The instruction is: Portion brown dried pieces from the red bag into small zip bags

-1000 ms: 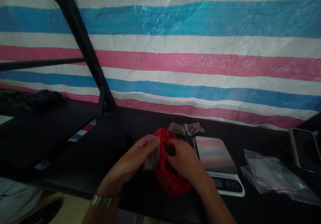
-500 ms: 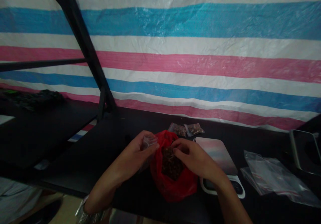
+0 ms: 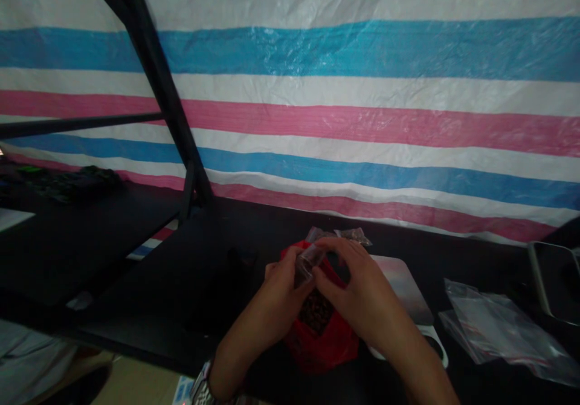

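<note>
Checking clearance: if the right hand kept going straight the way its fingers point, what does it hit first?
The right hand points left toward the small clear bag pinched with the left hand, above the red bag. It already touches that bag; next probably the left fingers.

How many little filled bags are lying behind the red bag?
2: both little filled bags lie side by side on the black table just behind the red bag, one left, one right. The hands partly cover them, so others may be hidden.

No readable text anywhere. Scale [image 3: 410,296] display is hidden behind the right hand [image 3: 362,296]; clear bags [image 3: 489,326] and striped tarp [image 3: 362,90] carry no print.
</note>
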Demonstrator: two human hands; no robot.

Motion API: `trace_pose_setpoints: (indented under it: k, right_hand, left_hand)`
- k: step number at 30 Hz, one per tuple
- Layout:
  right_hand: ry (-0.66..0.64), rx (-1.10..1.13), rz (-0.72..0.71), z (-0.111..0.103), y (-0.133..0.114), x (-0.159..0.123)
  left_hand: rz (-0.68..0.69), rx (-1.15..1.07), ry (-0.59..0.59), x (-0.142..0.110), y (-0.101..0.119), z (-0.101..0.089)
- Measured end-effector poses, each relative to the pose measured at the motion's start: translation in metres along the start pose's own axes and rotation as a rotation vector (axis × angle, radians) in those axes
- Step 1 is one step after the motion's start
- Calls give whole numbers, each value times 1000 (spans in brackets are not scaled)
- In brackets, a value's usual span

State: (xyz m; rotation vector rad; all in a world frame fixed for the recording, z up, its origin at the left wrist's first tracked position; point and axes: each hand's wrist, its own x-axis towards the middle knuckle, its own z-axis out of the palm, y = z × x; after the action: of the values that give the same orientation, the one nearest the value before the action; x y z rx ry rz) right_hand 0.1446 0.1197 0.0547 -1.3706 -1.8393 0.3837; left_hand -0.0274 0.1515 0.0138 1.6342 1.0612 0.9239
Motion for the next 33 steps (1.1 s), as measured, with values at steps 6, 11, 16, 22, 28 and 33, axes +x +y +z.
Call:
trace_pose_setpoints:
  k: [6,11,16,22,28,33]
  right_hand:
    - [48,-242,-186,0,-2,-1]
    - [112,-275,-248,0,0,-1]
    - [209,-154,-126,-7,2,-1]
    - [-19,-76,168,-26,26,-4]
    - [-175,-53,259,-7,38,-10]
    - [-254,-142,349,20,38,-8]
  left_hand:
    - [-3,-50,7,3,-1,-3]
    - [-11,-111,-28,5,7,1]
    - [2,-144,-5,2,9,-8]
    - [-24,-40,168,0,14,-21]
    - [52,199,256,9,-8,-4]
    - [-82,211,247,13,-16,-5]
